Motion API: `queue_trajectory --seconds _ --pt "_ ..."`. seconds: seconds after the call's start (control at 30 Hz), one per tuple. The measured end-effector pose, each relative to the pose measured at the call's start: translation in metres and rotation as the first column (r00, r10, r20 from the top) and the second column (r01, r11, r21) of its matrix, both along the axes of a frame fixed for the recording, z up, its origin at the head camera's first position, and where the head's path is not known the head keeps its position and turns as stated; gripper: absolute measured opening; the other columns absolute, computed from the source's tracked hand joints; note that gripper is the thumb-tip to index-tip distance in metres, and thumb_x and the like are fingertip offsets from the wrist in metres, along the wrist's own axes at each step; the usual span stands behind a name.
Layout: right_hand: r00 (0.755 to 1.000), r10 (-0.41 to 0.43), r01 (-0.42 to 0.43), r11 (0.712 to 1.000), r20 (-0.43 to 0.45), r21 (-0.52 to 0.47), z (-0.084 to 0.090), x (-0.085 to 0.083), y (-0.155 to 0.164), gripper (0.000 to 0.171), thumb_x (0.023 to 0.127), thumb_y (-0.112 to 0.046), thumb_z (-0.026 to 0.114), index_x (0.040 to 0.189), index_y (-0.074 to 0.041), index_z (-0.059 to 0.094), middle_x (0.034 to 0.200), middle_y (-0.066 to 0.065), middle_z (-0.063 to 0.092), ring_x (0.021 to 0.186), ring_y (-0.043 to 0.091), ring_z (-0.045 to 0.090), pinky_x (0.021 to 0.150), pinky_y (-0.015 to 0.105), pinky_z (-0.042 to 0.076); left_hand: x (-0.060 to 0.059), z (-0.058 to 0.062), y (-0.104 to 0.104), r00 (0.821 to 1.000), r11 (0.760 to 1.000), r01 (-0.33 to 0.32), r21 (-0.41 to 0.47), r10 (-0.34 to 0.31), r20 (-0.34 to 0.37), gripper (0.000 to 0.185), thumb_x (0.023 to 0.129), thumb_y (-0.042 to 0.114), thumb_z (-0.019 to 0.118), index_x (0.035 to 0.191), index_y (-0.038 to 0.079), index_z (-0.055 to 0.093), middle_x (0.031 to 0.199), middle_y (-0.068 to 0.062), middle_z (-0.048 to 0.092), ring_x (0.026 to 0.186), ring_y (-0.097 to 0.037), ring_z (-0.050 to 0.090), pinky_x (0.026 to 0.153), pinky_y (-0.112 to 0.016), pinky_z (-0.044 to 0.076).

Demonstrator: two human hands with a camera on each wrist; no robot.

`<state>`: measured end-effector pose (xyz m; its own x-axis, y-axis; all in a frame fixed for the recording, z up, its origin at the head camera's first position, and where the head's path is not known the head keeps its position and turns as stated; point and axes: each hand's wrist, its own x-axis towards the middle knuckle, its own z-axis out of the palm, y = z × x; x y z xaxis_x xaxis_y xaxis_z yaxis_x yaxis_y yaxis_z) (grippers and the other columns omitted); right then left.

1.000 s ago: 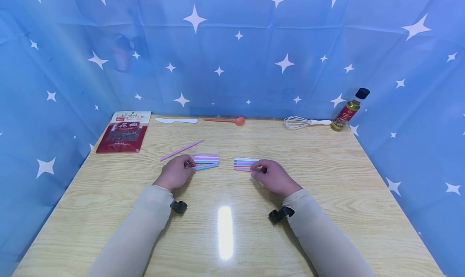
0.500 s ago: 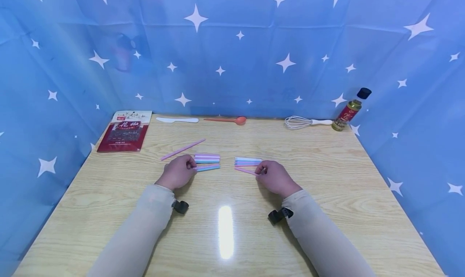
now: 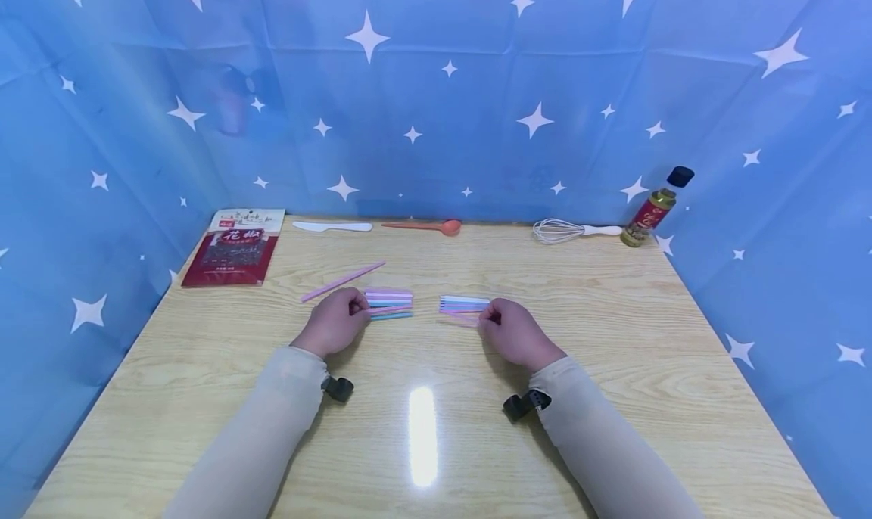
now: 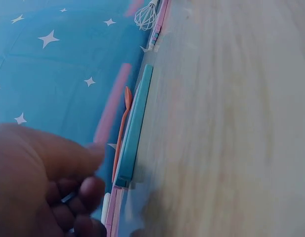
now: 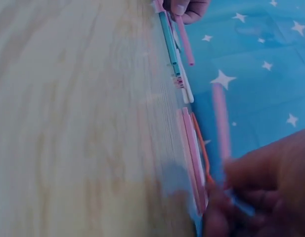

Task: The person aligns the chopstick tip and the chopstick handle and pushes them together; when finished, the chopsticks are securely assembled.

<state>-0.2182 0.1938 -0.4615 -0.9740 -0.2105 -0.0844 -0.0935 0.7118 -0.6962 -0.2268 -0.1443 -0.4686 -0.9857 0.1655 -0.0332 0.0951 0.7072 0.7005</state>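
Two small piles of pastel sticks lie side by side on the wooden table [image 3: 436, 443]. My left hand [image 3: 353, 309] pinches one end of a pink stick [image 3: 395, 309] just over the left pile [image 3: 388, 298]. That hand [image 4: 48, 187] fills the lower left of its wrist view, beside a teal stick [image 4: 135, 128] and the blurred pink stick [image 4: 112, 108]. My right hand [image 3: 487, 319] pinches a pink stick [image 3: 458, 317] at the near edge of the right pile [image 3: 465, 302]. In the right wrist view this hand [image 5: 263, 197] holds the blurred pink stick [image 5: 220, 123] above pink sticks [image 5: 192, 158].
A single pink stick [image 3: 343, 281] lies loose behind my left hand. Along the back edge are a red spice packet [image 3: 233, 248], a white knife [image 3: 332, 226], an orange spoon [image 3: 425, 225], a whisk [image 3: 571, 230] and a small bottle [image 3: 655, 207]. Blue starred cloth walls three sides.
The right hand has drawn a pink stick off the near edge of its pile and raised it slightly. The left hand now holds a pink stick over its pile.
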Motion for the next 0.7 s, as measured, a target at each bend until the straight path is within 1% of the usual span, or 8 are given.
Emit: queue_trajectory --seconds 0.07,0.13,0.23,0.33,0.4,0.53,0.7 --pt "1.0 0.005 -0.006 0.996 -0.017 -0.084 -0.0003 -0.0003 -0.0001 0.007 0.103 -0.01 0.062 0.103 -0.007 0.069 0.091 0.006 0.062 0.079 0.021 0.056 0.072 0.033 0.047 0.0001 -0.0009 0.0003 1.0 0.999 0.014 0.049 -0.014 -0.006 0.005 0.103 0.014 0.066 0.104 0.009 0.065 0.097 -0.006 0.062 0.088 -0.022 0.054 0.083 -0.039 0.045" --pt "1.0 0.01 -0.014 0.985 -0.028 -0.172 -0.0003 -0.0007 -0.0004 0.01 0.104 -0.009 0.062 0.109 -0.007 0.071 0.089 0.006 0.061 0.076 0.021 0.055 0.068 0.031 0.047 0.0001 -0.0013 0.0008 0.999 0.995 0.035 0.097 -0.034 -0.013 0.005 0.104 0.014 0.066 0.105 0.009 0.065 0.098 -0.006 0.062 0.087 -0.022 0.054 0.082 -0.038 0.045" --pt "0.999 0.014 -0.025 0.966 -0.044 -0.258 0.0009 -0.0007 -0.001 0.015 0.105 -0.009 0.061 0.114 -0.007 0.072 0.087 0.006 0.06 0.071 0.021 0.053 0.061 0.028 0.046 0.0005 -0.0012 0.0022 0.997 0.985 0.066 0.161 -0.061 -0.036 0.005 0.105 0.015 0.066 0.105 0.01 0.065 0.094 -0.005 0.061 0.083 -0.021 0.052 0.078 -0.036 0.045" --pt "0.998 0.012 -0.027 0.957 -0.056 -0.289 0.002 0.0 -0.0013 0.016 0.105 -0.009 0.061 0.115 -0.008 0.074 0.087 0.006 0.061 0.071 0.021 0.053 0.059 0.027 0.046 0.0014 -0.001 0.0039 0.995 0.974 0.09 0.209 -0.079 -0.06 0.006 0.105 0.015 0.066 0.105 0.01 0.065 0.09 -0.004 0.059 0.079 -0.021 0.05 0.073 -0.033 0.044" --pt "0.998 0.015 -0.032 0.953 -0.06 -0.3 0.0023 0.0001 -0.0014 0.015 0.105 -0.009 0.061 0.114 -0.008 0.074 0.087 0.007 0.061 0.071 0.022 0.053 0.058 0.026 0.045 0.0022 -0.0007 0.005 0.994 0.969 0.098 0.225 -0.083 -0.075 0.006 0.105 0.016 0.066 0.105 0.01 0.065 0.088 -0.003 0.058 0.078 -0.02 0.05 0.071 -0.032 0.043" --pt "0.997 0.024 -0.047 0.951 -0.079 -0.305 0.0025 -0.0005 -0.002 0.015 0.105 -0.008 0.062 0.112 -0.009 0.075 0.087 0.007 0.061 0.072 0.022 0.052 0.059 0.026 0.045 0.0035 0.0004 0.0064 0.992 0.964 0.107 0.242 -0.086 -0.093 0.007 0.105 0.015 0.066 0.105 0.009 0.065 0.086 -0.003 0.056 0.076 -0.02 0.049 0.07 -0.031 0.042" --pt "0.996 0.016 -0.042 0.949 -0.086 -0.311 0.0014 -0.0005 -0.0023 0.014 0.104 -0.008 0.062 0.111 -0.009 0.075 0.089 0.007 0.062 0.074 0.022 0.053 0.061 0.025 0.045 0.0041 0.0009 0.0072 0.992 0.961 0.109 0.256 -0.089 -0.088 0.005 0.105 0.014 0.065 0.104 0.009 0.065 0.086 -0.003 0.056 0.076 -0.02 0.049 0.07 -0.03 0.042"
